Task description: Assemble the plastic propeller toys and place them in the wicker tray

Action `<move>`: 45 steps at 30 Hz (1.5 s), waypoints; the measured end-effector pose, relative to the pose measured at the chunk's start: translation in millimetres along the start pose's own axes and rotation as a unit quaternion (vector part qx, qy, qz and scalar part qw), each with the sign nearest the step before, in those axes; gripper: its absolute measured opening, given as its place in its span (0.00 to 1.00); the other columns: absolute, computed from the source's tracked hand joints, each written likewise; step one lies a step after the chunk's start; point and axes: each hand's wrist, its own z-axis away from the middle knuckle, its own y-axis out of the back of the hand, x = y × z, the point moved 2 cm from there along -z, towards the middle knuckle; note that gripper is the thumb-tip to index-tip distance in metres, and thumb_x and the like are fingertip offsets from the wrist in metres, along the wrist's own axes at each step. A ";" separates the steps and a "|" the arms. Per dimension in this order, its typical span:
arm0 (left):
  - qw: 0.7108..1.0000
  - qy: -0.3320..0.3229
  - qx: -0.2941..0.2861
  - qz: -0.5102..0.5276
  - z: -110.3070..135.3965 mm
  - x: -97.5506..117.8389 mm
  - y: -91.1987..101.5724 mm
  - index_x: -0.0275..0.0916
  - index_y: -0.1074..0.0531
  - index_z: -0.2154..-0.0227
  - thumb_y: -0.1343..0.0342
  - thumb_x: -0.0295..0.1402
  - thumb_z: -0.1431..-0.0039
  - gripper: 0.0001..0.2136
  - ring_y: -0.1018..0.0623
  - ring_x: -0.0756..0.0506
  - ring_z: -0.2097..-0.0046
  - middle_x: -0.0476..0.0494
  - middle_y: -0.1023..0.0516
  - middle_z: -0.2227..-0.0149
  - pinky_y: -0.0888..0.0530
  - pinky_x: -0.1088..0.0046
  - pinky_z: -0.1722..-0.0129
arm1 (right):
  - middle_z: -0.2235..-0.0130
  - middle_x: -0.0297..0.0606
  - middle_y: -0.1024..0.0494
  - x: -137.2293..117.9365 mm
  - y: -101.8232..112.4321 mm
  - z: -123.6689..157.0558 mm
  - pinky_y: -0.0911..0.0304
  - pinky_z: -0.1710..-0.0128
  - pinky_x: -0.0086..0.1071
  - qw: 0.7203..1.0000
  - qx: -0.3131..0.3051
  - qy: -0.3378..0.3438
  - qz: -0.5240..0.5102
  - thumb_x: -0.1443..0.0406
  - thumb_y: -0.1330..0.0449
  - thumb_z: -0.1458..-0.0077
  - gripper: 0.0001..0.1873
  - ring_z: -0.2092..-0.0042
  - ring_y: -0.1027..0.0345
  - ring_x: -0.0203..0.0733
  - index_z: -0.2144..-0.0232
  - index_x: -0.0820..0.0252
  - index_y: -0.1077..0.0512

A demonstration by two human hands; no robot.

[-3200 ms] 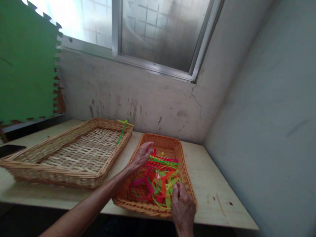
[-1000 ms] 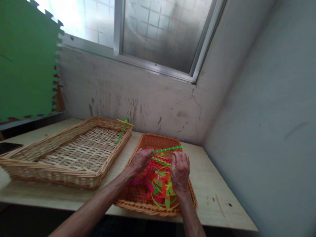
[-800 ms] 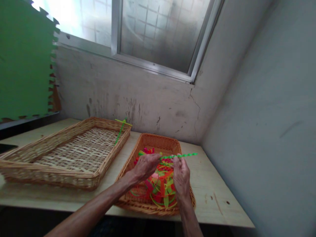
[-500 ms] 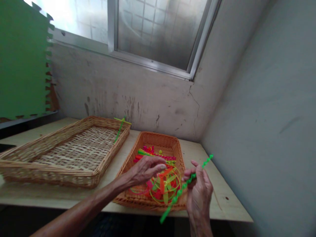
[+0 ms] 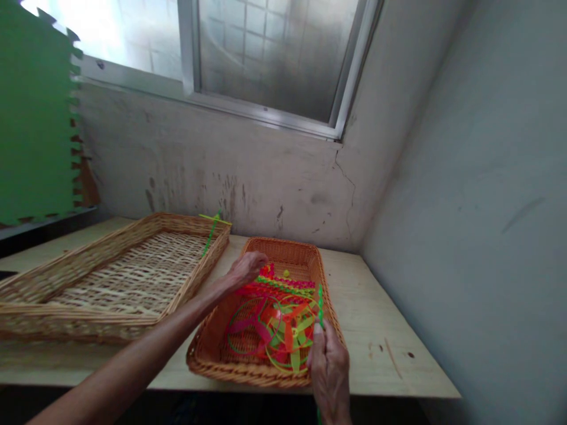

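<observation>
My right hand (image 5: 328,360) is closed around a green twisted stick (image 5: 321,300) near the right rim of the orange-brown wicker basket (image 5: 248,378). The stick stands nearly upright, with one end showing below the hand. My left hand (image 5: 248,267) reaches over the basket's left side, its fingers curled down and together by the left end of the twisted sticks (image 5: 292,285). Those sticks are pink, green and yellow and lie across the basket. What the left fingers hold, if anything, is hidden. Nearer me in the basket lie ringed propeller discs (image 5: 295,332) in yellow, orange and pink.
On the left stands a larger pale wicker tray (image 5: 172,313). A green stick with a yellow crosspiece (image 5: 211,233) leans at its far right corner. Behind the wooden table (image 5: 376,330) are a wall and window; a green foam mat (image 5: 35,118) stands at left.
My left hand has moved from above the discs to the far left of the basket. The right hand has come left and lower, turning the green stick from slanted to nearly upright.
</observation>
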 end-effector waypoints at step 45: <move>0.647 0.233 -0.113 0.717 47.2 67.7 -13.7 0.33 0.29 0.66 0.50 0.22 0.42 0.06 0.26 0.54 0.74 0.46 0.26 0.73 0.27 0.79 0.71 | 0.90 0.25 0.42 -11.4 -11.9 33.1 0.46 0.85 0.26 0.996 -0.051 -0.040 -0.063 0.47 0.54 0.44 0.23 0.87 0.47 0.33 0.75 0.55 0.30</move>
